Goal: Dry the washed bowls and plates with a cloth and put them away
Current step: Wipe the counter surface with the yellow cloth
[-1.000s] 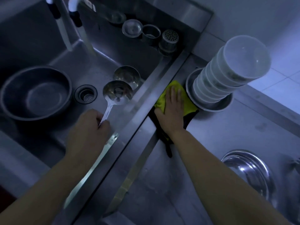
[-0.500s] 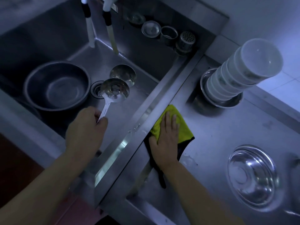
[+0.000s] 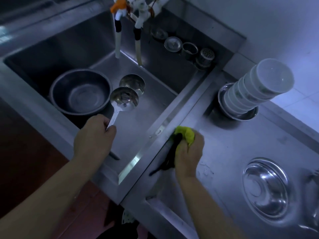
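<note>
Bunching from right hand (image 3: 189,153) grip: cloth (image 3: 185,135).

Yellow-and-black cloth (image 3: 185,135), white bowls (image 3: 255,90), orange-capped tap (image 3: 118,7).

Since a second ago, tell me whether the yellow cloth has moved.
Yes. The yellow cloth has moved away from the stack of white bowls, toward the person, along the sink edge; the right hand now grips it bunched.
</note>
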Tool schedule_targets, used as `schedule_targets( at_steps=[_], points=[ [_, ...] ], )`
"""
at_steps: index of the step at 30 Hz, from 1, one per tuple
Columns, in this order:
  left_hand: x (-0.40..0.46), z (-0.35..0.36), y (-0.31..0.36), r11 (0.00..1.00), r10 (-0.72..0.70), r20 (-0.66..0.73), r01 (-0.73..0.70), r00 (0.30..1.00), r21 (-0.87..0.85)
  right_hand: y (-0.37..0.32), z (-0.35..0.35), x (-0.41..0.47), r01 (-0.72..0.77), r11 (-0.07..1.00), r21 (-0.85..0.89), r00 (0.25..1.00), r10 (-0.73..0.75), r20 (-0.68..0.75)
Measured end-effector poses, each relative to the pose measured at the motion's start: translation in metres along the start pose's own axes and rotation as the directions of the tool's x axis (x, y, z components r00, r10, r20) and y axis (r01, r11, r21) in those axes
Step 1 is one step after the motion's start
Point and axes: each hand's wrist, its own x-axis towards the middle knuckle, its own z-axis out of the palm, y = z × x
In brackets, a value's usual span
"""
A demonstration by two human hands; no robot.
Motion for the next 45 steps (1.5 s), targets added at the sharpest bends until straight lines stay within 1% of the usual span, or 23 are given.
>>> schedule_targets(
  at_steps=[1, 2, 4, 5, 7, 11, 15, 18, 21, 22, 23, 24, 25, 27, 28, 29, 31, 33, 34, 38, 40, 43, 45],
  points=[
    [-0.001, -0.001, -0.001, 1.000, -0.002, -0.010, 0.002, 1.000, 0.005, -0.005, 0.003, 0.019, 0.057, 0.996, -0.068, 0.997, -0.053, 0.062],
    [-0.002, -0.002, -0.003, 1.000, -0.003, -0.017, 0.003, 1.000, 0.013, -0.008, 0.007, 0.034, 0.109, 0.984, -0.142, 0.979, -0.081, 0.187],
    [-0.005, -0.004, -0.007, 1.000, -0.002, -0.020, 0.003, 1.000, 0.021, -0.007, 0.021, 0.052, 0.220, 0.930, -0.296, 0.881, -0.058, 0.470],
    [-0.006, -0.005, -0.010, 1.000, -0.003, -0.016, 0.004, 1.000, 0.024, -0.004, 0.028, 0.052, 0.278, 0.883, -0.380, 0.837, -0.028, 0.546],
    [-0.008, -0.007, -0.015, 0.999, -0.014, -0.006, 0.015, 1.000, 0.029, 0.003, 0.037, 0.039, 0.371, 0.814, -0.446, 0.808, -0.047, 0.587],
    [-0.010, -0.012, -0.020, 1.000, -0.019, -0.001, 0.019, 1.000, 0.013, -0.006, 0.041, -0.023, 0.545, 0.759, -0.356, 0.722, -0.210, 0.659],
    [-0.012, -0.019, -0.020, 1.000, -0.025, -0.016, 0.025, 1.000, 0.010, -0.017, 0.036, -0.084, 0.571, 0.802, -0.175, 0.640, -0.301, 0.707],
    [-0.011, -0.026, -0.018, 1.000, -0.015, -0.023, 0.016, 1.000, 0.010, -0.016, 0.030, -0.102, 0.571, 0.818, -0.065, 0.563, -0.333, 0.756],
    [-0.012, -0.033, -0.019, 1.000, -0.020, -0.024, 0.020, 1.000, 0.019, -0.009, 0.023, -0.093, 0.648, 0.762, 0.000, 0.457, -0.389, 0.800],
    [-0.013, -0.035, -0.020, 0.999, -0.022, -0.019, 0.023, 1.000, 0.025, -0.006, 0.023, -0.085, 0.684, 0.729, -0.010, 0.444, -0.406, 0.799],
    [-0.014, -0.037, -0.021, 0.999, -0.023, -0.015, 0.023, 1.000, 0.034, -0.002, 0.024, -0.075, 0.705, 0.708, -0.048, 0.465, -0.410, 0.784],
    [-0.015, -0.038, -0.022, 0.999, -0.022, -0.012, 0.022, 1.000, 0.045, 0.001, 0.027, -0.063, 0.695, 0.710, -0.113, 0.526, -0.394, 0.754],
    [-0.016, -0.039, -0.024, 0.998, -0.023, -0.012, 0.024, 1.000, 0.054, 0.004, 0.029, -0.049, 0.644, 0.739, -0.198, 0.615, -0.346, 0.709],
    [-0.018, -0.039, -0.029, 0.998, -0.028, -0.012, 0.029, 1.000, 0.061, 0.011, 0.034, -0.020, 0.456, 0.805, -0.378, 0.785, -0.163, 0.598],
    [-0.020, -0.038, -0.032, 0.998, -0.027, -0.008, 0.027, 1.000, 0.064, 0.015, 0.035, -0.008, 0.350, 0.829, -0.435, 0.837, -0.068, 0.544],
    [-0.021, -0.037, -0.035, 0.997, -0.024, -0.005, 0.024, 1.000, 0.068, 0.019, 0.036, 0.002, 0.258, 0.849, -0.461, 0.871, 0.001, 0.491],
    [-0.025, -0.035, -0.040, 0.997, -0.027, -0.003, 0.027, 1.000, 0.071, 0.022, 0.035, 0.008, 0.122, 0.884, -0.450, 0.907, 0.085, 0.412],
    [-0.027, -0.033, -0.044, 0.998, -0.038, -0.004, 0.038, 0.999, 0.059, 0.020, 0.033, -0.007, 0.037, 0.898, -0.438, 0.909, 0.152, 0.389],
    [-0.027, -0.032, -0.045, 0.998, -0.042, -0.003, 0.042, 0.999, 0.050, 0.019, 0.031, -0.021, 0.039, 0.893, -0.449, 0.902, 0.162, 0.401],
    [-0.029, -0.024, -0.044, 0.999, -0.041, 0.019, 0.041, 0.999, 0.020, 0.017, 0.014, -0.087, 0.199, 0.842, -0.502, 0.844, 0.113, 0.525],
    [-0.029, -0.018, -0.036, 0.999, -0.034, 0.037, 0.034, 0.999, 0.009, 0.015, 0.004, -0.111, 0.276, 0.812, -0.515, 0.792, 0.111, 0.600],
    [-0.031, -0.010, -0.019, 1.000, 0.022, 0.066, -0.023, 0.998, 0.009, 0.014, -0.013, -0.131, 0.419, 0.739, -0.528, 0.686, 0.124, 0.717],
    [-0.031, -0.004, -0.009, 0.999, 0.049, 0.077, -0.049, 0.996, -0.001, 0.017, -0.027, -0.136, 0.497, 0.710, -0.498, 0.607, 0.125, 0.784]
  ],
)
